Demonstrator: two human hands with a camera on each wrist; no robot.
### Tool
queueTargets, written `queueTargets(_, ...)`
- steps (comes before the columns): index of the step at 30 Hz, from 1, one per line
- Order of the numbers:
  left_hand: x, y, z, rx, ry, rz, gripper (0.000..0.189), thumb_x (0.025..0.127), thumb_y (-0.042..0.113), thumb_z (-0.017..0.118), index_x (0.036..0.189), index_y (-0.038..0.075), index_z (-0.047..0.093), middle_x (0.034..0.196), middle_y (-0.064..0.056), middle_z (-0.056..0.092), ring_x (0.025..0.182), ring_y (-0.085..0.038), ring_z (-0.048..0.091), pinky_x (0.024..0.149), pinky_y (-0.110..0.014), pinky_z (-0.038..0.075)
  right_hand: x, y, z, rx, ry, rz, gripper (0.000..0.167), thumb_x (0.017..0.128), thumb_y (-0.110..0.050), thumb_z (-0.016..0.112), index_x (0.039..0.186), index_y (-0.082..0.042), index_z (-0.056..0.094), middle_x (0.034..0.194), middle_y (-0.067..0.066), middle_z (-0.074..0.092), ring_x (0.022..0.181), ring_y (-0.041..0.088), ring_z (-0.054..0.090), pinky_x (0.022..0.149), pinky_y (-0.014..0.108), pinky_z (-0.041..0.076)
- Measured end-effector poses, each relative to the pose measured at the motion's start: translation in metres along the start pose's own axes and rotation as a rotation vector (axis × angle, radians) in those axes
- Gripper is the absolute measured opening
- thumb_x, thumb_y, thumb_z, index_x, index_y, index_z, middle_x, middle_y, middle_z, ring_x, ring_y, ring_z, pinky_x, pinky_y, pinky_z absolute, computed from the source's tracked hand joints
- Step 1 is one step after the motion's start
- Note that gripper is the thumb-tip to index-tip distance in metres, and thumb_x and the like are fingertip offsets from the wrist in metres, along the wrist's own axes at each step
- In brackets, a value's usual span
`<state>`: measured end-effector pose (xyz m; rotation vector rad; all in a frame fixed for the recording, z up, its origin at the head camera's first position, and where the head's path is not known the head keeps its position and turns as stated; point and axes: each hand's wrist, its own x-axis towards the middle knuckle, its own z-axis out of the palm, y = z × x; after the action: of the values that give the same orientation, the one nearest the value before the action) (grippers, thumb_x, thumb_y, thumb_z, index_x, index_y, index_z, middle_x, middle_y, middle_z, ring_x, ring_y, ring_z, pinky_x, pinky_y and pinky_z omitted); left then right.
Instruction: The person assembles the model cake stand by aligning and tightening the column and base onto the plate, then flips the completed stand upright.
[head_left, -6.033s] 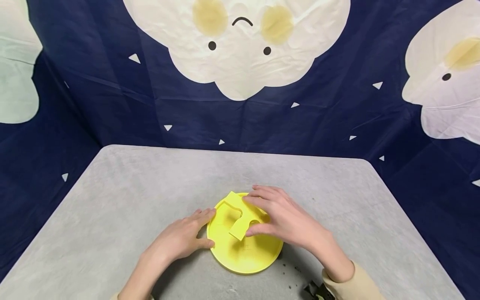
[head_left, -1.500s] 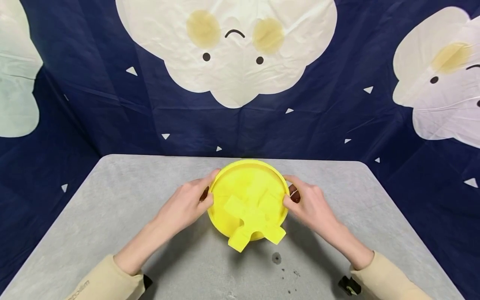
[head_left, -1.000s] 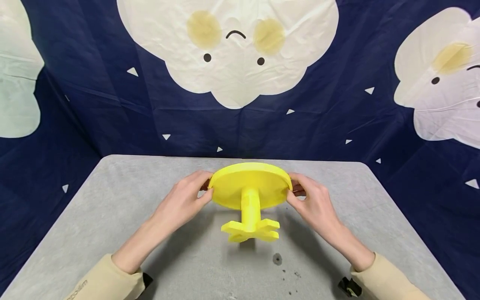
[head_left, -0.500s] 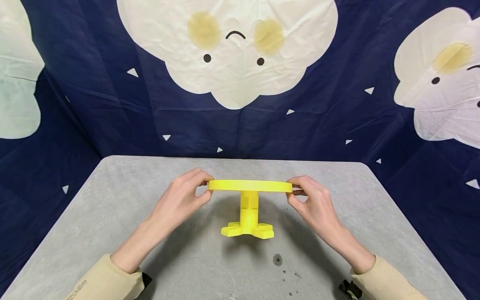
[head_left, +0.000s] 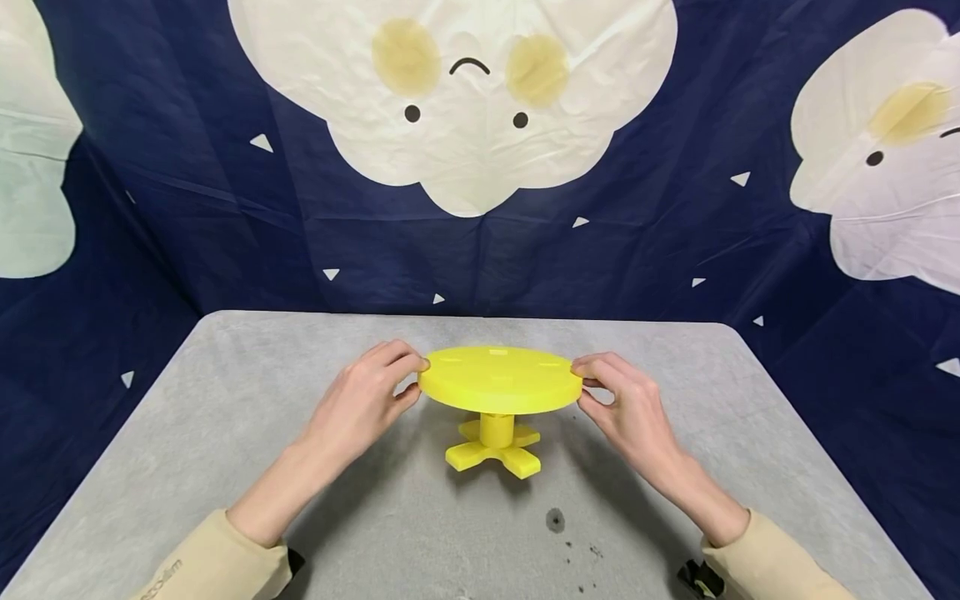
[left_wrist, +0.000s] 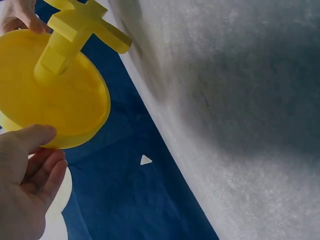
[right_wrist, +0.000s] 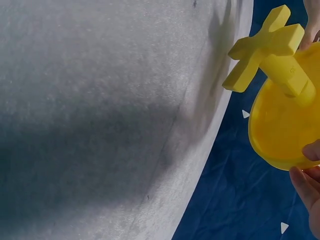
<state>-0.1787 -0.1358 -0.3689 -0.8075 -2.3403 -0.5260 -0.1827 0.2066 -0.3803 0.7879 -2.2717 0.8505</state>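
A yellow toy round table (head_left: 498, 382) hangs upright above the grey tabletop in the head view, its flat top face tipped slightly toward me. Below its disc are a short column (head_left: 496, 431) and a cross-shaped foot (head_left: 493, 457). My left hand (head_left: 358, 400) pinches the left rim between thumb and fingers, and my right hand (head_left: 632, 404) pinches the right rim. From the left wrist view, the hollow underside (left_wrist: 75, 110) and the thumb (left_wrist: 37, 136) against it show. The right wrist view has the same foot (right_wrist: 267, 42) and the thumb at the rim.
The grey tabletop (head_left: 225, 400) carries a dark round spot (head_left: 555, 520) and several small specks near the front. A dark blue cloth (head_left: 360, 233) with white cloud shapes stands behind and at both sides. A black strap piece (head_left: 701, 577) shows at the right sleeve.
Earlier the disc lay flat, with my right hand on the cross-shaped piece. Both hands then lifted the joined toy table and turned it; since half a second ago its top face has come into view.
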Motion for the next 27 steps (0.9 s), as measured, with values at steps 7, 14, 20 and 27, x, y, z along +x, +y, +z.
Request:
queueTargets(7, -0.004, 0.0, 0.004, 0.027, 0.019, 0.019, 0.026, 0.076, -0.003, 0.085, 0.094, 0.012, 0.073, 0.094, 0.001, 0.068, 0.088, -0.018, 0.064, 0.073, -0.033, 0.062, -0.003, 0.0, 0.001, -0.027, -0.012, -0.003, 0.023, 0.08, 0.007, 0.082, 0.096, -0.008, 0.075, 0.107, 0.005, 0.075, 0.094, 0.019, 0.074, 0.078, 0.027, 0.064)
queueTargets(14, -0.006, 0.001, 0.008, 0.033, 0.035, 0.034, 0.027, 0.075, -0.002, 0.086, 0.095, 0.011, 0.073, 0.095, 0.002, 0.069, 0.089, -0.017, 0.065, 0.073, -0.033, 0.062, -0.006, 0.001, 0.001, -0.025, -0.01, 0.005, 0.022, 0.08, 0.005, 0.083, 0.096, -0.008, 0.075, 0.108, 0.007, 0.075, 0.096, 0.021, 0.074, 0.082, 0.021, 0.063)
queueTargets(20, -0.008, 0.001, 0.009, 0.022, 0.054, 0.06, 0.029, 0.074, -0.003, 0.087, 0.095, 0.011, 0.073, 0.095, 0.002, 0.069, 0.09, -0.016, 0.066, 0.072, -0.033, 0.062, -0.011, 0.004, -0.001, -0.028, -0.028, 0.017, 0.026, 0.078, 0.0, 0.087, 0.1, -0.009, 0.075, 0.11, 0.005, 0.076, 0.099, 0.019, 0.073, 0.087, 0.019, 0.061)
queueTargets(27, -0.013, 0.003, 0.008, -0.01, 0.035, 0.087, 0.032, 0.074, 0.001, 0.087, 0.098, 0.014, 0.071, 0.1, 0.003, 0.067, 0.094, -0.014, 0.065, 0.075, -0.032, 0.062, -0.018, 0.01, -0.004, 0.004, -0.055, -0.018, 0.034, 0.074, 0.002, 0.089, 0.104, -0.01, 0.075, 0.11, 0.004, 0.075, 0.105, 0.021, 0.07, 0.101, 0.002, 0.046)
